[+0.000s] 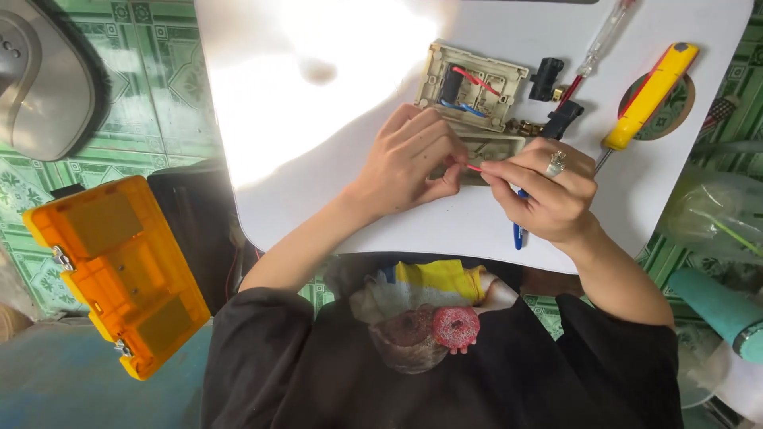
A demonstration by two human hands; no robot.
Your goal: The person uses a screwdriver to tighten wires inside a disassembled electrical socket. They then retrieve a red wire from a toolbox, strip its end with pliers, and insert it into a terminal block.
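The left hand (413, 159) and the right hand (548, 195) met over the near middle of a white table (318, 159). Between them ran a short red wire (474, 168). The left fingertips (453, 163) were pressed together on one end of it, and the right thumb and forefinger (494, 171) pinched the other end. A blue wire (518, 230) hung below the right hand, which seemed to hold it too, though the palm hid the grip. The right hand wore a ring (555, 164).

Under the two hands lay a beige plate (485, 148), mostly covered by them. Just beyond it sat a beige switch box (475, 86), open side up, with red and blue wires and a black part inside. To the right of the box lay two small black parts (548, 78), one near the other, with a bit of brass (524, 126) beside them. A clear-handled tester (600, 40) lay slanted at the far edge, and a yellow screwdriver (650, 95) lay across a round hole in the table near the right edge.

On the floor to the left, well apart from the table, stood an orange case (115, 266), shut.
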